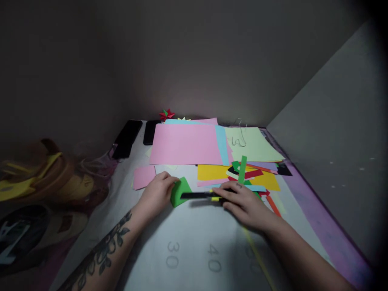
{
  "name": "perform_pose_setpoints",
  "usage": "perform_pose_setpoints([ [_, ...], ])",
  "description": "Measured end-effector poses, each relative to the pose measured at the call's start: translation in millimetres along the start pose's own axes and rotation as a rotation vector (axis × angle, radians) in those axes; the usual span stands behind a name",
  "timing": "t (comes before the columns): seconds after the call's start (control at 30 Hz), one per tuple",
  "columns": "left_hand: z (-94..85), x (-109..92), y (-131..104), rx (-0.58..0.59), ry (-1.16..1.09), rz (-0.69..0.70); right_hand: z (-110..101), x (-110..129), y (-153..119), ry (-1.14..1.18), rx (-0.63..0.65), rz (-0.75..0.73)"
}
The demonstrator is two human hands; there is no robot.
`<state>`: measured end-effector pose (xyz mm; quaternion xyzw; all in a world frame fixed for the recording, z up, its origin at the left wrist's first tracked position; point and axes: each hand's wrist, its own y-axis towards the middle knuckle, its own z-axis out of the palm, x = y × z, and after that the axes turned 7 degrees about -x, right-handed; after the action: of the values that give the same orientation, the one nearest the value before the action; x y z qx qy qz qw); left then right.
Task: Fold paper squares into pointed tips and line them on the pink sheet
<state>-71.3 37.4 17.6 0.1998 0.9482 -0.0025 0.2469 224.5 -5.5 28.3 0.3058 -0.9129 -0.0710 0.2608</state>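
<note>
My left hand (159,189) pinches the left edge of a small green paper piece (180,187) between thumb and fingers. In my right hand (241,201) are scissors (198,195) with dark blades and black-and-yellow handles. The blades point left, and their tips overlap the lower right part of the green paper; whether they touch it I cannot tell. The blades look closed together, though slightly blurred. A pink paper square (144,177) lies just left of my left hand. Beyond my right hand stands out a green paper strip (242,169), on a heap of coloured offcuts.
Large pink sheets (184,143) and pale green sheets (254,143) lie behind, with a yellow sheet (209,173) under the offcuts. A black phone (150,133) and a red paper star (167,114) are at the back. Hats (65,178) crowd the left side; walls enclose the back and right.
</note>
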Motion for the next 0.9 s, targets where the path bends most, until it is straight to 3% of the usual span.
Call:
perform_pose_setpoints([
  [0.07,2.3,-5,1,-0.060,0.059,-0.040,2,-11,-3,0.017,-0.143,0.061],
  [0.13,4.8,-8,3,-0.049,0.079,-0.077,5,-15,-4,0.016,-0.230,0.095],
  [0.37,0.3,-11,2,0.066,-0.037,-0.112,9,-12,-4,0.079,-0.312,0.131],
  [0.47,-6.7,-15,-6,-0.184,-0.045,-0.076,8,-11,-5,0.104,-0.350,0.176],
  [0.53,-9.2,-19,-12,-0.358,0.105,-0.017,7,-10,-5,0.105,-0.378,0.221],
  [0.57,-9.4,-21,-14,-0.349,0.200,0.024,7,-10,-5,0.101,-0.383,0.238],
  [0.63,-8.2,-25,-15,-0.177,0.329,0.094,8,-10,-4,0.086,-0.361,0.242],
  [0.7,-6.8,-28,-15,0.018,0.326,0.128,10,-11,-4,0.047,-0.311,0.216],
  [0.73,-6.5,-28,-15,0.056,0.291,0.122,10,-12,-4,0.015,-0.280,0.200],
  [0.9,-8.3,-17,-15,-0.111,0.162,-0.003,6,-15,-5,-0.211,-0.104,0.151],
])
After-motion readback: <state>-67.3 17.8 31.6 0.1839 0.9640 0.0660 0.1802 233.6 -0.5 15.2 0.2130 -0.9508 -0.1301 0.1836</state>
